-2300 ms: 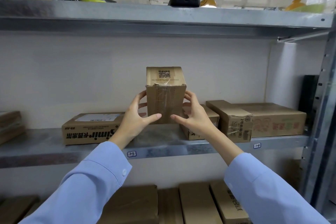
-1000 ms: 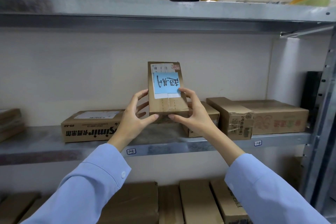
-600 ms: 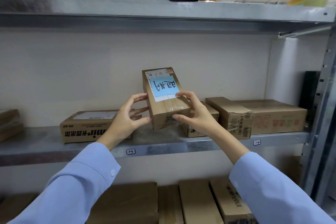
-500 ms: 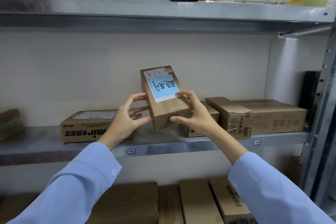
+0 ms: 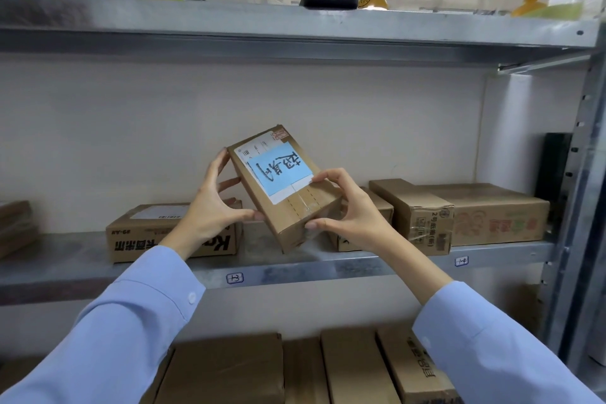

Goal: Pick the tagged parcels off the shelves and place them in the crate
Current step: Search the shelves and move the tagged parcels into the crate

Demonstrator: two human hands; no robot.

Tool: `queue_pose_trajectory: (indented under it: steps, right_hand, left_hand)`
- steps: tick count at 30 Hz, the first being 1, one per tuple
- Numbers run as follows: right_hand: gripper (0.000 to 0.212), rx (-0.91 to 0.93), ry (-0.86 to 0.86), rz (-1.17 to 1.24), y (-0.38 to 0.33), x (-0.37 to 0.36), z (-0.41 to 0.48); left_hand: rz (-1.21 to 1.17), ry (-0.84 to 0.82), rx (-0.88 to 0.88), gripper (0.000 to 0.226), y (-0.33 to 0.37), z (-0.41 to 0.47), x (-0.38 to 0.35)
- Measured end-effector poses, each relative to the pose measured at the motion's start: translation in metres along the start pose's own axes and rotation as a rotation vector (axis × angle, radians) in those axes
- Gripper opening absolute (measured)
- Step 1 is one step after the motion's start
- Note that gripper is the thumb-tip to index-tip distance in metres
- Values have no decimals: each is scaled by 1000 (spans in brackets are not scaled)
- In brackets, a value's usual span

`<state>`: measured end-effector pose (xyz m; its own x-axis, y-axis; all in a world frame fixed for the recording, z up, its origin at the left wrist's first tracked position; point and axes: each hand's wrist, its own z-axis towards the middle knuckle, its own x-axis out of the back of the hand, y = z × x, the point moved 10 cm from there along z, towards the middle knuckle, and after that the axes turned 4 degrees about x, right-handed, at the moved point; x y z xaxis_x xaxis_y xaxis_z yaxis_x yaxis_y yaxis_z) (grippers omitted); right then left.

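I hold a small brown cardboard parcel [image 5: 295, 210] in the air in front of the middle shelf [image 5: 295, 267]. A blue handwritten tag [image 5: 278, 170] over a white label faces me. The parcel is tilted, its top leaning left. My left hand [image 5: 210, 207] grips its left side, thumb under the lower edge. On the right, my right hand [image 5: 347, 207] clasps the lower corner, fingers on the front face. No crate is in view.
Other cardboard boxes lie on the middle shelf: one at the left [image 5: 147, 233], one behind my right hand [image 5: 377, 223], two at the right [image 5: 423, 210] [image 5: 498, 213]. More boxes [image 5: 354, 367] fill the shelf below. A metal upright [image 5: 583, 174] stands at the right.
The parcel has been turned so its blue-tagged face shows, then tilted further left. My left hand has shifted up along its left side.
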<state>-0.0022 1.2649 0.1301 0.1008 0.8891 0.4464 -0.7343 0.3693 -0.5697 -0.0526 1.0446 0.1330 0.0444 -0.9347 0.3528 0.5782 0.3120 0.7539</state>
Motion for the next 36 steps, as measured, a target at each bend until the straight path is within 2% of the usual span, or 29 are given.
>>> queue_pose_trajectory:
  steps: [7,13,20,24,31,36]
  right_hand:
    - [86,-14,52,36,5,12,-2]
    - [75,-3,217,1,3,33,-2]
    - [67,-14,375,32,4,48,-7]
    - [51,-13,323,7,2,39,-6]
    - [66,2,185,-11,6,29,-3]
    - [73,-21,101,-24,9,26,-3]
  left_hand:
    - [-40,95,-28,124,-2,4,18]
    - [-156,200,-78,84,7,-3,34]
    - [-145,276,-83,71,2,-17,42]
    - [-97,265,-68,79,-4,-20,41]
    - [0,306,-110,78,2,-19,41]
    - [-29,296,-95,70,1,-22,35]
